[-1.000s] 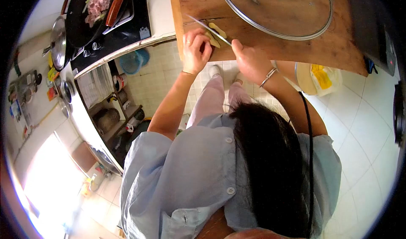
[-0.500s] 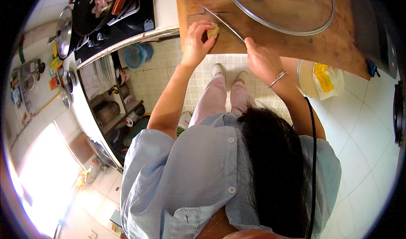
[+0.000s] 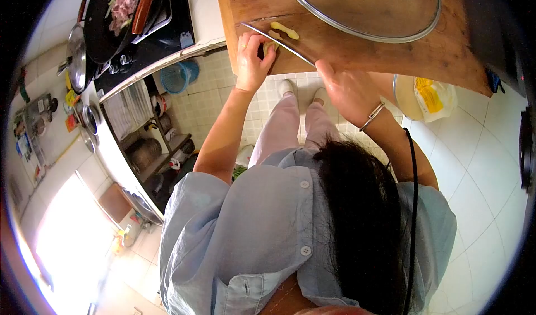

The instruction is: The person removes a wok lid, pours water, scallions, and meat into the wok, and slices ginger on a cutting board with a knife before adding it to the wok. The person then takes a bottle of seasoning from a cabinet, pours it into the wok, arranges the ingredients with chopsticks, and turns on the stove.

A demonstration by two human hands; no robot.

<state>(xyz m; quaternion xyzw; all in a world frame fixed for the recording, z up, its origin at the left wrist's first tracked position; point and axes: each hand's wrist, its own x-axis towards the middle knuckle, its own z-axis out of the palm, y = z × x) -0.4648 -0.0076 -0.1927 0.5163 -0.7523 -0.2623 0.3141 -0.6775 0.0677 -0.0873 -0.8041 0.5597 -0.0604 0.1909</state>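
My right hand (image 3: 349, 92) is closed round the handle of a kitchen knife (image 3: 290, 50), whose thin blade slants up and left above the wooden board (image 3: 379, 58). My left hand (image 3: 252, 64) pinches a yellowish piece of ginger (image 3: 270, 47) near the board's front left edge, with the blade right beside the fingertips. Just beyond the blade lies a cut ginger slice (image 3: 286, 31), flat on the wood. A smaller bit (image 3: 274, 35) sits between that slice and the blade. My fingers partly cover the held piece.
A large glass lid (image 3: 346, 29) rests on the board behind the knife. To the left, a black wok (image 3: 99, 36) with pale meat (image 3: 124, 11) and a wooden handle stands on the stove. A blue basket (image 3: 190, 69) is below the counter, and a yellow-and-white bag (image 3: 429, 98) is at right.
The knife has come down toward the ginger, its blade now lower and closer to my left fingers. A slice now shows on the board beyond the blade. The whole view has shifted slightly.
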